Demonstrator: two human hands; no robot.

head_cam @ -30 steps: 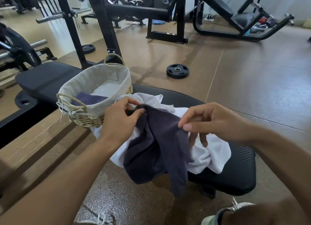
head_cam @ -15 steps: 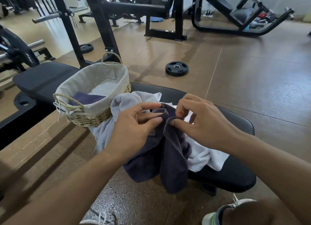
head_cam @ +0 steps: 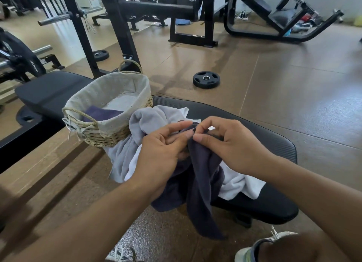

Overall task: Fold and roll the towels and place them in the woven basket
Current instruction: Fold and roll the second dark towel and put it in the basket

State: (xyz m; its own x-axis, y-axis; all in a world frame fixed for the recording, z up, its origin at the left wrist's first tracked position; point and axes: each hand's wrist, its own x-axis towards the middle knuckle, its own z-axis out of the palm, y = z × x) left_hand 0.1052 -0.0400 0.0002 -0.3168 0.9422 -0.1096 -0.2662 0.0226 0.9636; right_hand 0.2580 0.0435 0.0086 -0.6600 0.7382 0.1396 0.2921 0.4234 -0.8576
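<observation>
A dark purple towel [head_cam: 203, 175] hangs crumpled over the near edge of a black padded bench [head_cam: 270, 136]. My left hand [head_cam: 162, 150] and my right hand [head_cam: 233, 144] both pinch its top edge, fingertips almost meeting. Under it lie a light grey towel [head_cam: 148, 120] and a white towel [head_cam: 241, 185]. The woven basket [head_cam: 109, 132] with a pale cloth lining stands on the bench to the left, touching the grey towel. A folded purple towel [head_cam: 101, 113] lies inside it.
A black weight plate [head_cam: 206, 79] lies on the brown floor beyond the bench. Black rack posts [head_cam: 82, 30] and other gym machines [head_cam: 274, 12] stand at the back. A second bench pad [head_cam: 49, 89] extends left. My shoes [head_cam: 252, 252] show at the bottom edge.
My right hand has moved left from the towel's right side to meet my left hand at the top edge of the dark purple towel. The towel hangs more bunched.
</observation>
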